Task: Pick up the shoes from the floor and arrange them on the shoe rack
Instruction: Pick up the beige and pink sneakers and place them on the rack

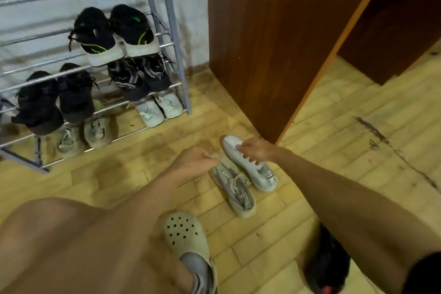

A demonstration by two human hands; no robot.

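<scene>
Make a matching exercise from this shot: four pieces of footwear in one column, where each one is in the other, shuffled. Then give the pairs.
Column 1
1. black-and-green pair
2. white sneaker
3. grey sneaker
4. clog

Column 2
A. being worn
B. gripped by the right hand
C. on the rack
D. gripped at the heel by the left hand

Pairs: 1-C, 2-B, 3-D, 4-A
</scene>
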